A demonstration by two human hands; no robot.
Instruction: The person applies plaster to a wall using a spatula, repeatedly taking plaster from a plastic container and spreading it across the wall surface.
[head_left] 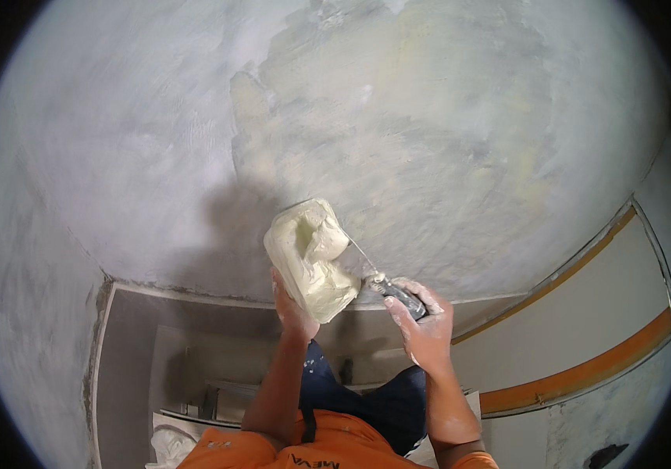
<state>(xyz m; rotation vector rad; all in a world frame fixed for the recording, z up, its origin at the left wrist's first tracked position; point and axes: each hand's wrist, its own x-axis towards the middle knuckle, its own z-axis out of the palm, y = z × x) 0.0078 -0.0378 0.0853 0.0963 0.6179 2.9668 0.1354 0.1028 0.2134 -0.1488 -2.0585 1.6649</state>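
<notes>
Head: tool handle point(409, 302) inside right grip point(428, 324)

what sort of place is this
Probably a room under renovation, judging by the patchily plastered wall, the tub of cream plaster in the left hand and the dark-handled putty knife in the right hand.

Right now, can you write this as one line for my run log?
left grip: holds pale holder heaped with creamy paste | right grip: around dark-handled tool | beyond: patchy grey wall
</notes>
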